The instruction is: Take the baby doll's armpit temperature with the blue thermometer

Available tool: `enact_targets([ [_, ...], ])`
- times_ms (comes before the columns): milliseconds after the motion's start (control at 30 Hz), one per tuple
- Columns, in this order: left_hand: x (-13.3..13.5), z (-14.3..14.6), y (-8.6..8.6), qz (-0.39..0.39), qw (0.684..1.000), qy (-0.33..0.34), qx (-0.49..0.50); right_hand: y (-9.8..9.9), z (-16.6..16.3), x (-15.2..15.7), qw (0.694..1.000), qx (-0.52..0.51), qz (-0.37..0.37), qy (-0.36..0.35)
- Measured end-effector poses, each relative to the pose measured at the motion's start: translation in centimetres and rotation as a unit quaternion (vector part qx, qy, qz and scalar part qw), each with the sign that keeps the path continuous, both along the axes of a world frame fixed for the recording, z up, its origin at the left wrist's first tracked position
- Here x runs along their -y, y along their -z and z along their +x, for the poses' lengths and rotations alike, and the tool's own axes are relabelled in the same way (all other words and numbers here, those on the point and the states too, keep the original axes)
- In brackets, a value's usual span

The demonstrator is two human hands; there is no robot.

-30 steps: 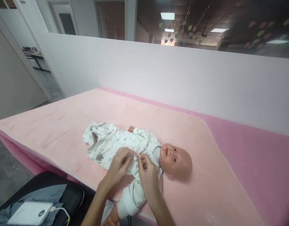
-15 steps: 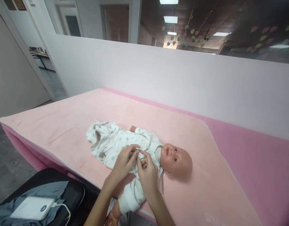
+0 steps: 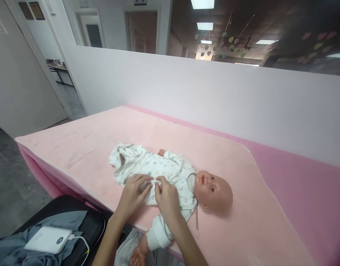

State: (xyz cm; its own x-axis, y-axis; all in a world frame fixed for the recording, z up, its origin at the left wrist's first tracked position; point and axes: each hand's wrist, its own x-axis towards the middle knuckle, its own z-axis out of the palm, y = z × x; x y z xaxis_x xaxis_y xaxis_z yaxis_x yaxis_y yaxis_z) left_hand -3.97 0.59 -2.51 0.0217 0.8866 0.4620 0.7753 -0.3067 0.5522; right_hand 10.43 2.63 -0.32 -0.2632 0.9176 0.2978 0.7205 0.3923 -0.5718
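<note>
A baby doll [image 3: 214, 190] lies on its back on the pink-covered table, its bald head to the right. It wears a white romper [image 3: 161, 164] with small coloured prints; the garment's leg end lies flat and crumpled at the left. My left hand [image 3: 133, 192] pinches the romper's front edge at the doll's belly. Close beside it, my right hand [image 3: 166, 197] pinches the same edge between thumb and fingers. One doll arm in its sleeve [image 3: 159, 232] hangs toward me over the table edge. Any fastener between my fingertips is too small to make out.
The table [image 3: 87, 147] stands against a white half-wall [image 3: 200, 92] with glass above. A thin pen-like stick [image 3: 197, 221] lies by the doll's shoulder. At lower left, a black chair [image 3: 72, 207] holds a grey cloth and a white power bank [image 3: 49, 239] with a cable.
Both hands have moved from the doll's chest down the romper's front toward its belly, still pinching. More of the chest is uncovered by my hands. The camera view has shifted slightly.
</note>
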Motion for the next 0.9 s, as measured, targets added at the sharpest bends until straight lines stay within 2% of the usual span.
enact_targets([
  [167,-0.4,0.5,0.1,0.014,0.999,-0.010,-0.027,0.5,0.0,0.0,0.999,-0.025,0.003,0.027],
  [333,-0.7,0.6,0.0,0.000,1.000,-0.008,0.000,0.8,-0.1,-0.1,0.998,-0.038,0.021,0.048],
  [633,-0.8,0.0,-0.7,-0.022,0.999,0.028,0.009,0.9,-0.2,-0.1,0.998,-0.029,0.017,0.057],
  [900,-1.2,-0.8,-0.6,-0.050,0.996,0.072,0.021,1.0,-0.2,-0.2,0.998,-0.024,-0.007,0.055],
])
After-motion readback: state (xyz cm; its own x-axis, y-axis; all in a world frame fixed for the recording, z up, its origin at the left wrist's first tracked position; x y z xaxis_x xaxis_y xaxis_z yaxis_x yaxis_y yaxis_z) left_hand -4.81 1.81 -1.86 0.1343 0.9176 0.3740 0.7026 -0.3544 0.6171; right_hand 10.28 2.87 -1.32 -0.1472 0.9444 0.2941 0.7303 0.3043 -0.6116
